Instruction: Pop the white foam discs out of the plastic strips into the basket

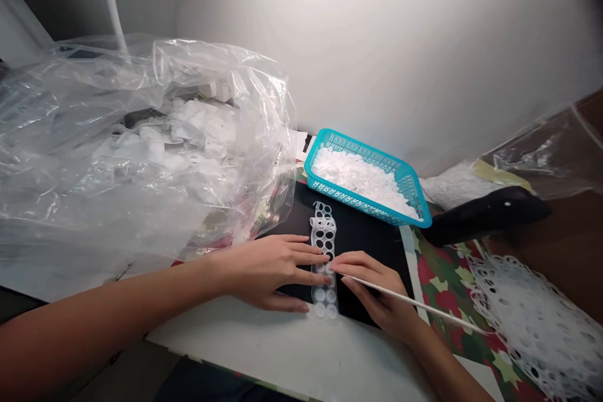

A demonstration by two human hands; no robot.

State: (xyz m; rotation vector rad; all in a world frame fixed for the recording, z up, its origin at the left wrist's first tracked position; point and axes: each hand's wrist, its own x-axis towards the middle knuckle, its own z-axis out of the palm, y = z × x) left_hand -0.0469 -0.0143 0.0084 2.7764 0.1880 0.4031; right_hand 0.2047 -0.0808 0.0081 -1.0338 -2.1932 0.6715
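In the head view, the left hand (268,270) lies flat with fingers spread, an open grip pressing on a punched plastic strip (323,257) at lower centre. The strip rests on a black mat (362,232). The right hand (377,289) has a narrow grip on a thin white stick (414,304), whose tip meets the strip just beside the left fingertips. The step in hand looks like poking round discs from the strip, and the next move seems to call for lining the tip up on another disc. A teal basket (325,151) of white discs (358,179) overlaps the mat's far edge, and a clear bag (141,138) crowds its left. The white counter (264,339) runs below the hands, and a punched sheet (532,320) lies lower right, near the stick's free end
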